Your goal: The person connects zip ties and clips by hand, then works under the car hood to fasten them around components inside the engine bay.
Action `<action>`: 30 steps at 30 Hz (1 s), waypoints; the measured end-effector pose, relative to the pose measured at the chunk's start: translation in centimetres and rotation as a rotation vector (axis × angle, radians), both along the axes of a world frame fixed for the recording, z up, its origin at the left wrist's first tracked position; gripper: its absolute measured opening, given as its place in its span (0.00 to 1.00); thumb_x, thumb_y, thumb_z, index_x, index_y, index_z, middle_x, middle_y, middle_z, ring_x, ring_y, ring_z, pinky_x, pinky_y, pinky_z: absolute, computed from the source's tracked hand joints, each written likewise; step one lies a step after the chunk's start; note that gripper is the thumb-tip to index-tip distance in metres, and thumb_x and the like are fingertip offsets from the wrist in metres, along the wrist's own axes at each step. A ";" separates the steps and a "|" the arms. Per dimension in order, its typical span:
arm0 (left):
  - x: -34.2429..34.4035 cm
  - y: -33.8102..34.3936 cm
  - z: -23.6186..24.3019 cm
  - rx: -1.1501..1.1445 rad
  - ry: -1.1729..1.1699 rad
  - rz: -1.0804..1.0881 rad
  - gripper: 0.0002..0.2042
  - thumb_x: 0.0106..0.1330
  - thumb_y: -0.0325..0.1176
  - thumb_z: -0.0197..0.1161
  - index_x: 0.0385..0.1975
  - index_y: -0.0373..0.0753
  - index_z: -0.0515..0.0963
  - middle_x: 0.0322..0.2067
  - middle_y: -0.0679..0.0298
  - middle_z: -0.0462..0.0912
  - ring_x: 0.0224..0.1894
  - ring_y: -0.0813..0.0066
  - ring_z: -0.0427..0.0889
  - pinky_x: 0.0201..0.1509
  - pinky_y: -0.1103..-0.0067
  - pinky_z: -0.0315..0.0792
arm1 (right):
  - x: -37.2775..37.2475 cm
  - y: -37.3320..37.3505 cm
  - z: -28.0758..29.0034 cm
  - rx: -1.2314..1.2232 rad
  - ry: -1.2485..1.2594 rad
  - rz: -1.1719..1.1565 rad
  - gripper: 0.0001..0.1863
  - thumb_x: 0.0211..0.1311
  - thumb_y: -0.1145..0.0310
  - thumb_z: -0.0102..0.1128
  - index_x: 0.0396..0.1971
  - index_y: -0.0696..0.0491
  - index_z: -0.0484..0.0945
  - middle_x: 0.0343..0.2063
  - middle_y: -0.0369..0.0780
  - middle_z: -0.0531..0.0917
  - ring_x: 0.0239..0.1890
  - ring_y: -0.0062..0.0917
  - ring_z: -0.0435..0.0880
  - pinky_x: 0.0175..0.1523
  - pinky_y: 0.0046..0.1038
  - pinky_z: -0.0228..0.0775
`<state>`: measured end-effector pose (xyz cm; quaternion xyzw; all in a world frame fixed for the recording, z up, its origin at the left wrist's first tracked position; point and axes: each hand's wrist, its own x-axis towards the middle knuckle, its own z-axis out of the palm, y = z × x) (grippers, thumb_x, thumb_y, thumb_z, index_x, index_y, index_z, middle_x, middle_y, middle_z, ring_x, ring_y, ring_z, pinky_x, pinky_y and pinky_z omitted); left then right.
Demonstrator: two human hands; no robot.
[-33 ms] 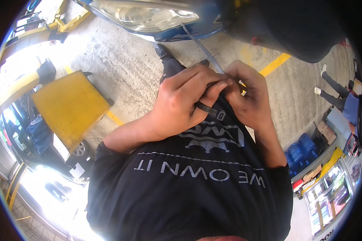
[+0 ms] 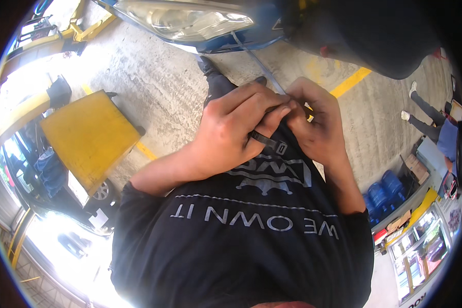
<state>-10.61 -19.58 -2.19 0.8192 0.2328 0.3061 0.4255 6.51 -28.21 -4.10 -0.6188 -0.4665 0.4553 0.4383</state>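
Note:
In front of my chest, my left hand and my right hand meet, fingertips pinched together. Both close on the near end of a thin, flat grey strip. Its far end reaches up to the lower edge of a car's headlight. The exact hold is hidden behind my fingers. A short black band with a buckle-like end shows below the curled fingers of my left hand; I cannot tell whether that hand grips it.
The blue car's bumper is ahead, with a large dark shape to its right. A yellow panel stands at left beside another car. Blue water bottles and a person in dark trousers are at right.

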 end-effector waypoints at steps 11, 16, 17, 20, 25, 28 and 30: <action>-0.4 2.3 -2.5 -0.112 0.191 -0.233 0.06 0.66 0.28 0.67 0.39 0.35 0.83 0.29 0.56 0.85 0.31 0.57 0.85 0.35 0.71 0.77 | -0.2 -2.4 -2.0 0.045 0.509 0.042 0.03 0.61 0.75 0.61 0.33 0.58 0.78 0.28 0.34 0.80 0.34 0.16 0.77 0.42 0.20 0.68; -0.8 1.7 -2.7 -0.111 0.142 -0.347 0.04 0.65 0.27 0.67 0.29 0.34 0.81 0.23 0.58 0.80 0.23 0.58 0.79 0.27 0.69 0.70 | -0.4 -3.8 -2.5 0.068 0.488 0.029 0.05 0.62 0.73 0.62 0.33 0.58 0.78 0.28 0.35 0.80 0.33 0.19 0.76 0.40 0.23 0.67; -0.9 1.6 -2.7 -0.136 0.143 -0.354 0.05 0.65 0.26 0.67 0.28 0.34 0.81 0.22 0.58 0.79 0.22 0.58 0.78 0.27 0.69 0.68 | -0.5 -4.0 -2.6 0.084 0.482 0.031 0.05 0.62 0.72 0.62 0.32 0.58 0.78 0.27 0.35 0.81 0.33 0.20 0.75 0.40 0.23 0.67; -0.9 1.1 -3.0 -0.204 0.115 -0.358 0.03 0.64 0.25 0.68 0.28 0.34 0.81 0.21 0.58 0.78 0.22 0.58 0.78 0.26 0.69 0.68 | -0.5 -4.4 -2.7 0.082 0.469 0.033 0.06 0.62 0.71 0.63 0.31 0.58 0.79 0.26 0.35 0.81 0.32 0.22 0.75 0.39 0.25 0.67; -0.9 0.4 -3.7 -0.242 0.072 -0.331 0.07 0.64 0.29 0.69 0.27 0.35 0.81 0.21 0.59 0.78 0.22 0.58 0.77 0.24 0.69 0.68 | -0.3 -4.8 -2.8 0.081 0.436 0.046 0.07 0.62 0.71 0.62 0.30 0.58 0.79 0.25 0.36 0.81 0.33 0.22 0.75 0.39 0.25 0.67; -1.0 0.2 -4.0 -0.263 0.079 -0.320 0.06 0.64 0.29 0.69 0.27 0.35 0.81 0.21 0.59 0.78 0.21 0.58 0.77 0.24 0.68 0.68 | -0.5 -4.9 -2.9 0.090 0.423 0.038 0.06 0.62 0.71 0.62 0.29 0.59 0.79 0.25 0.36 0.81 0.32 0.21 0.76 0.38 0.25 0.67; -1.1 0.1 -4.1 -0.247 0.081 -0.320 0.05 0.64 0.27 0.69 0.27 0.34 0.81 0.21 0.58 0.78 0.22 0.57 0.78 0.25 0.68 0.68 | -0.7 -5.0 -3.1 0.092 0.406 0.028 0.06 0.61 0.72 0.61 0.29 0.59 0.79 0.25 0.36 0.80 0.31 0.20 0.76 0.37 0.24 0.67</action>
